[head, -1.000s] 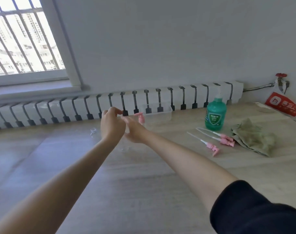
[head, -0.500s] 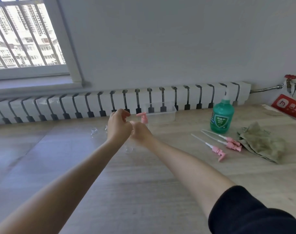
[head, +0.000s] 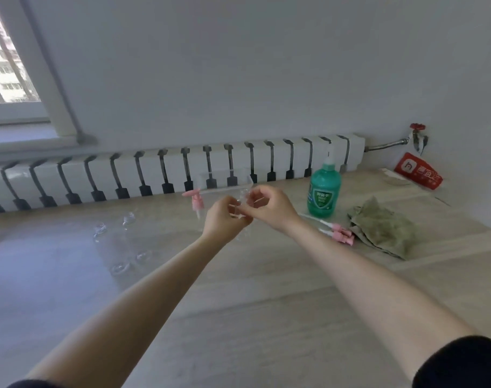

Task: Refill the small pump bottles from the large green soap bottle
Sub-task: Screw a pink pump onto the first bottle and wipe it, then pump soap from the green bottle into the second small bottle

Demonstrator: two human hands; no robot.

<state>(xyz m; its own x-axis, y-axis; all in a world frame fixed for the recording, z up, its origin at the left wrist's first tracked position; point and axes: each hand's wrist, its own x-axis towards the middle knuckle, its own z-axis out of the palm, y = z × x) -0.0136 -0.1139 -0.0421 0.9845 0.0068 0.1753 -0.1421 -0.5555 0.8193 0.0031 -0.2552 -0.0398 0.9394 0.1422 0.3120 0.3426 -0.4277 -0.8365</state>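
While both bare forearms are reaching forward over the light wood-grain tabletop [head: 238, 317], the hands are meeting at its far middle, knuckles close together. The left hand [head: 227, 219] is curling its fingers round the lower part of a small transparent plastic bottle [head: 242, 196]; the grip detail is blurred. The right hand [head: 269, 208] is bending at the wrist and pinching the same bottle near its neck with curled fingers and thumb. Both hands are thus clamping on one item, raised off the tabletop.

Just left of the hands, a pink plastic pump head [head: 195, 201] is standing upright. The large green soap bottle [head: 324, 191] is standing upright to the right of the hands, apart from them, near the white ribbed radiator [head: 166, 175]. Two pink pump heads with white tubes [head: 339, 233] are lying beside an olive-green crumpled cloth [head: 384, 228]. Further transparent bottles [head: 100, 228] are lying on the tabletop, well to the left.
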